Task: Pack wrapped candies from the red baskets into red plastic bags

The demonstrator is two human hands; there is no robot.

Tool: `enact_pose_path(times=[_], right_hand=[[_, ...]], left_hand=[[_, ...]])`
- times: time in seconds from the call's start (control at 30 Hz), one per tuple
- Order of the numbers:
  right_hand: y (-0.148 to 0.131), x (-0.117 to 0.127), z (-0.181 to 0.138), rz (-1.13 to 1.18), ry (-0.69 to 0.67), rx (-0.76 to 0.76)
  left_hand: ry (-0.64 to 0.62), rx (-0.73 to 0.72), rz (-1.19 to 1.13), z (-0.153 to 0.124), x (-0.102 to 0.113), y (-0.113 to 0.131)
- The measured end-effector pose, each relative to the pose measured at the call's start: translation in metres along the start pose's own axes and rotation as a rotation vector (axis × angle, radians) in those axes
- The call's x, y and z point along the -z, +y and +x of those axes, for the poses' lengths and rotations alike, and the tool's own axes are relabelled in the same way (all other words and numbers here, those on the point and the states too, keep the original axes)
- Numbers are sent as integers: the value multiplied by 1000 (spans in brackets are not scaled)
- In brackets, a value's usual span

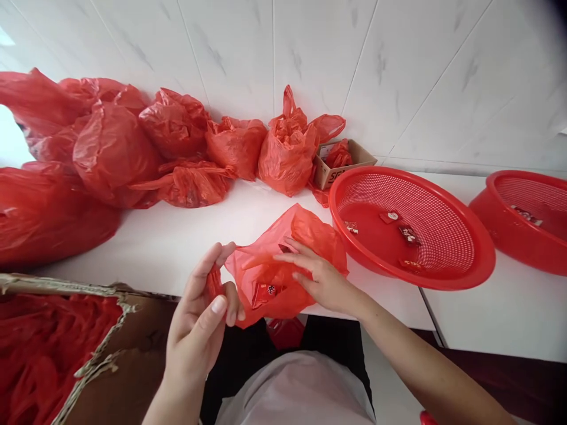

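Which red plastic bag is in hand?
The thin red plastic bag at the table's front edge, pinched by left hand, right hand spread on it; the other bags sit bunched along the wall.

Lighting was bright and even, with white glare at the left edge. Shadows on the table (pixel 177 236) were faint. Wall (pixel 398 71) tile lines bowed; the top right corner was vignetted.
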State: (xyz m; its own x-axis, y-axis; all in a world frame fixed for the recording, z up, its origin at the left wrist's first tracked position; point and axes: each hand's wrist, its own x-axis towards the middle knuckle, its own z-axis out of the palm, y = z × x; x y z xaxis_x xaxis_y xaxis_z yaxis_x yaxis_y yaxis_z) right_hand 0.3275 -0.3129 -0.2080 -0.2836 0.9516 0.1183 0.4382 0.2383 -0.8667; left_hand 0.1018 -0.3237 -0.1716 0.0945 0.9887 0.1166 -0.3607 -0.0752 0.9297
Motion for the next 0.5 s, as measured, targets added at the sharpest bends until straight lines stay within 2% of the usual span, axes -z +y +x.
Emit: enact_pose_path(times=[0.07, 0.2, 0.33, 0.4, 0.5], right_hand=[[-2, 0, -8, -82, -61, -66], [-6, 10, -26, -264, -64, -197], [-20, 31, -48, -301, -114, -276], [-32, 49, -55, -265, -73, -289], [-46, 88, -52, -227, 144, -265]], left_hand=[[-25, 1, 15, -2, -2, -3], [-50, 31, 52, -6, -7, -9], [-37, 60, 67, -8, -8, -13], [-31, 64, 69, -8, -5, -15], [-60, 57, 72, -8, -2, -18]])
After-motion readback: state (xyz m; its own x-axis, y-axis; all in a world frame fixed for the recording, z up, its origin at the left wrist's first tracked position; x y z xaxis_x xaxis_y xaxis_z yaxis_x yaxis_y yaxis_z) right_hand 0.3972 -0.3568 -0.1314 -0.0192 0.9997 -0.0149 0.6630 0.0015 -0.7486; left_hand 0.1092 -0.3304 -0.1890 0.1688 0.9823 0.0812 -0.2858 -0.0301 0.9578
